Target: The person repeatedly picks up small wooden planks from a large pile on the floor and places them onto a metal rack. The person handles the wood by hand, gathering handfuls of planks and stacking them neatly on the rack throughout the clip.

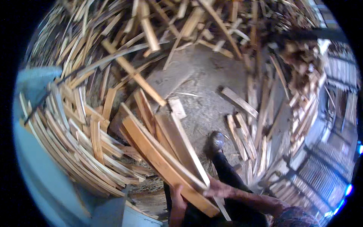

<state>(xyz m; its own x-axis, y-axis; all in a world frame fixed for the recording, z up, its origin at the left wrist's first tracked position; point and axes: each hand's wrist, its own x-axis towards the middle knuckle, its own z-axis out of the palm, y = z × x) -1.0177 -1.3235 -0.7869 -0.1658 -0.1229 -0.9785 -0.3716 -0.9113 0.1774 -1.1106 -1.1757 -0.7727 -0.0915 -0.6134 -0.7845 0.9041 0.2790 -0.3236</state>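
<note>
My left hand (pixel 179 198) and right hand (pixel 221 188) grip boards (pixel 162 162) at the frame's lower centre; at left, stacked planks (pixel 81 159) lie along a blue panel (pixel 41 166), whether a container's side I cannot tell.

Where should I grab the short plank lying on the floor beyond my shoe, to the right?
Probably mid-length, coming from the left: the plank looks narrow enough to wrap a hand across, and its right end lies close to other boards.
</note>
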